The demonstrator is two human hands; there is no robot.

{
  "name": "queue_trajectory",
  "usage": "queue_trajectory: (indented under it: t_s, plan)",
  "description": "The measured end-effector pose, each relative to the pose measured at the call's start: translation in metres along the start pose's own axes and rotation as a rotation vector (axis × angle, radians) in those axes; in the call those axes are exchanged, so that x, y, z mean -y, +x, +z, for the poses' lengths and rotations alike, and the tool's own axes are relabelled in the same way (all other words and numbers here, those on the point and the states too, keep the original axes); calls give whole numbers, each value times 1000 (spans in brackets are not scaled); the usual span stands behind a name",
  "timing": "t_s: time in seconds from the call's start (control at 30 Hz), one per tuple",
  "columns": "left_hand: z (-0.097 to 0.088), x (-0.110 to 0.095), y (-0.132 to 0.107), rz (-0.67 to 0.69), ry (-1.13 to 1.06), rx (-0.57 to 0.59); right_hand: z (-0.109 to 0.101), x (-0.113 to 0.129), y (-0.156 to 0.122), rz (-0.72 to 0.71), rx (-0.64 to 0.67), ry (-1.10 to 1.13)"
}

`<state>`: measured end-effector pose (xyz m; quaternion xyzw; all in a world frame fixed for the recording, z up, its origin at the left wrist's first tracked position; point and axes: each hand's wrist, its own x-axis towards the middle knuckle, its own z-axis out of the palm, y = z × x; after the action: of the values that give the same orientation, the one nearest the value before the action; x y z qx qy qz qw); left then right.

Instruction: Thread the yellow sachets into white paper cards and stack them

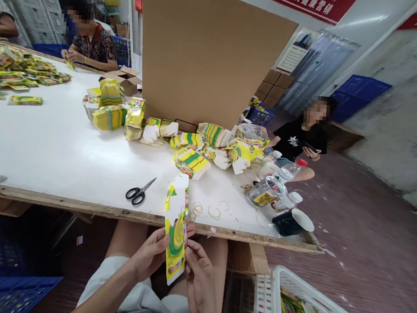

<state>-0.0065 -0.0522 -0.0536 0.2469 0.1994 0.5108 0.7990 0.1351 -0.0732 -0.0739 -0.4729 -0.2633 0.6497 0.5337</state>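
Note:
A flattened yellow-green carton (176,239) with white flaps is held upright over my lap, its upper end in front of the table edge. My left hand (154,249) grips its left side, thumb on the front and fingertips showing behind the right edge. At the carton's right edge, my right hand (200,272) pinches it between thumb and fingers. Black-handled scissors (139,193) lie on the table to the left of the carton. Several rubber bands (214,212) are scattered to its right. Beyond are bundled stacks of the same flat cartons (191,163).
Bottles, a plastic jar (267,191) and a dark mug (292,223) crowd the table's right corner. A large cardboard sheet (210,54) stands behind the stacks. A blue crate (11,280) is at lower left, a white basket (313,292) at lower right. Other people sit around.

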Motion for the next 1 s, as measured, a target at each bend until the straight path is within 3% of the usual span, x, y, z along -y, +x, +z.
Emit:
queue_trajectory:
  t_s: [0.17, 0.33, 0.6, 0.7, 0.83, 1.0]
  plan:
    - [-2, -3, 0, 2, 49, -26, 4, 8, -2, -55, -3, -53]
    - [-2, 7, 7, 56, 223, -182, 9, 11, -6, -163, -1, -219]
    - [0, 14, 9, 185, 392, -290, -3, 6, -2, -290, -85, -405]
    - [-1, 11, 5, 225, 513, -242, -6, 12, 1, -337, -36, -445]
    - [1, 3, 1, 172, 641, -127, -8, 28, 2, -408, 37, -438]
    - [6, -6, -3, 36, 471, 8, -15, 51, 2, -335, 169, -433]
